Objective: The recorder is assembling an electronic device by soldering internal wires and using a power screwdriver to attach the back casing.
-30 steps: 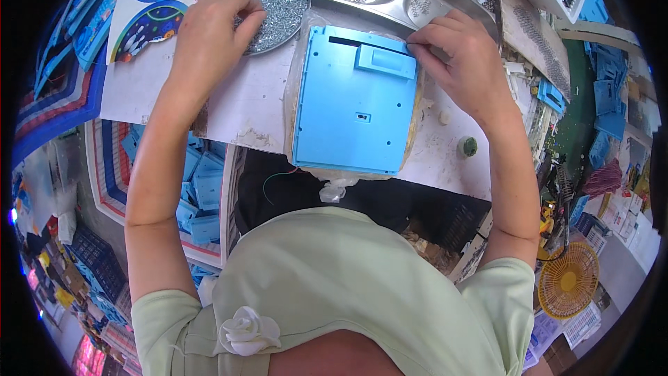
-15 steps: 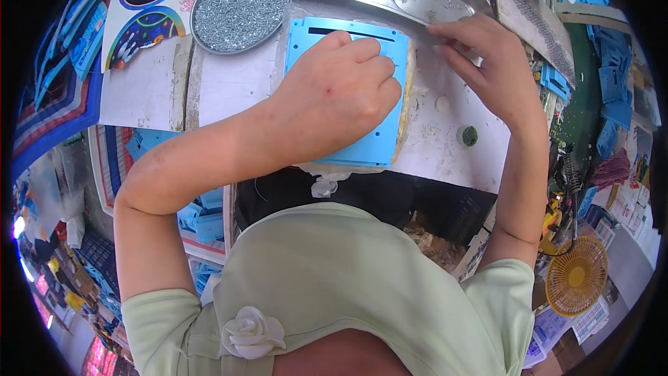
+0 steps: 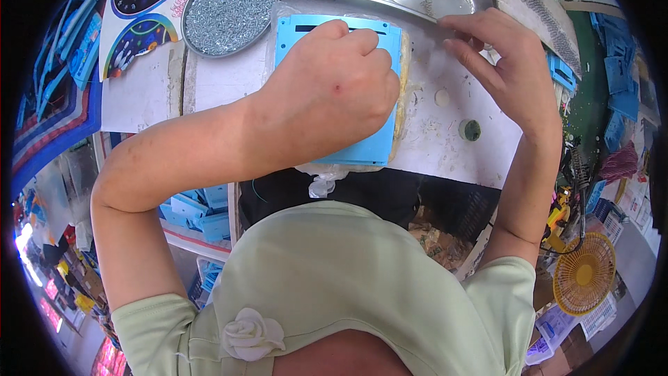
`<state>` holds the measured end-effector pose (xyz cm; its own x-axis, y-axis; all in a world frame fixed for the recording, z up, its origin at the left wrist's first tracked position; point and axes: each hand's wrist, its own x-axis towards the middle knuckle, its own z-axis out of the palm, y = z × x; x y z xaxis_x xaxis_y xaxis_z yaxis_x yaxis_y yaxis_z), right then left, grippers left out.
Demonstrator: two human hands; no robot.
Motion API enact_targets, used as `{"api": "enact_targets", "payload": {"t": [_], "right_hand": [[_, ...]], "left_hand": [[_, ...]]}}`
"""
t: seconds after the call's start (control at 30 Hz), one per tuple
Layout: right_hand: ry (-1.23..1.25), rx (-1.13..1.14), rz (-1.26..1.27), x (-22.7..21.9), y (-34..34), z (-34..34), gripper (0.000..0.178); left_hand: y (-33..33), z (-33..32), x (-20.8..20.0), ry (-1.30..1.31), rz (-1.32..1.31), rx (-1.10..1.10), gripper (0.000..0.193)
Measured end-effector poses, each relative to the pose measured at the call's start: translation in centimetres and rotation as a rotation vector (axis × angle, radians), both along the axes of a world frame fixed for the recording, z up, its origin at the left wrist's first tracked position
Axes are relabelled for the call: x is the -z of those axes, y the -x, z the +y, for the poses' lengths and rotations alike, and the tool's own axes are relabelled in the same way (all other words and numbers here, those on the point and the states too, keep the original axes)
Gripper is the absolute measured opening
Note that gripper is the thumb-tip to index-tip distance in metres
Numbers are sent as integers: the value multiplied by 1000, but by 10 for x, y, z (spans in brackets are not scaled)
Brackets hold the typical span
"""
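Observation:
A flat light-blue panel (image 3: 362, 152) with a dark slot near its far edge and small holes lies on a padded, plastic-wrapped block (image 3: 402, 90) on the table. Over the panel, my left hand (image 3: 341, 87) is closed in a fist, its back toward me. Whatever its fingers hold, if anything, is hidden beneath it. To the right of the panel, my right hand (image 3: 504, 63) hovers by the near edge of a steel compartment tray (image 3: 386, 1). Its index finger and thumb are apart, with nothing visible between them. Small metal pieces lie in the tray.
A round dish of small silvery pins (image 3: 229, 10) stands at the back left, beside printed sheets (image 3: 142, 42). A small green-filled cap (image 3: 470, 129) sits on the table's right. Blue panels are piled at both sides. A yellow basket (image 3: 584, 273) is at lower right.
The view has shifted slightly. My right hand stays by the tray's near edge, thumb and index finger still apart. My left fist remains over the blue panel.

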<state>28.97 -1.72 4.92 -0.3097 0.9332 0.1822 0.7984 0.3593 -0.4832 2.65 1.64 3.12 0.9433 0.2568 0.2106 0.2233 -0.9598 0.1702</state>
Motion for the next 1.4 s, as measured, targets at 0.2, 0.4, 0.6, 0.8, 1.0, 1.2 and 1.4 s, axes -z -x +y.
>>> {"api": "enact_targets", "payload": {"t": [0.2,0.4,0.6,0.8,1.0,1.2,1.4], "right_hand": [[-32,24,-4,-11,-1,-3,18],[-89,-98,172,19,50,-45,23],[-243,110,222,50,77,-65,29],[-222,117,115,44,81,-69,31],[-239,153,130,19,75,-50,30],[-247,-243,-20,-1,132,79,9],[-179,-459,-559,51,193,164,17]], "left_hand": [[41,35,-23,175,-166,-182,13],[117,45,-4,294,-316,-710,13],[141,22,28,414,-366,-872,12],[146,25,29,417,-351,-896,10],[151,64,34,192,-367,-832,14],[141,88,51,-26,-112,-571,16],[134,85,51,27,-243,-644,13]]}}
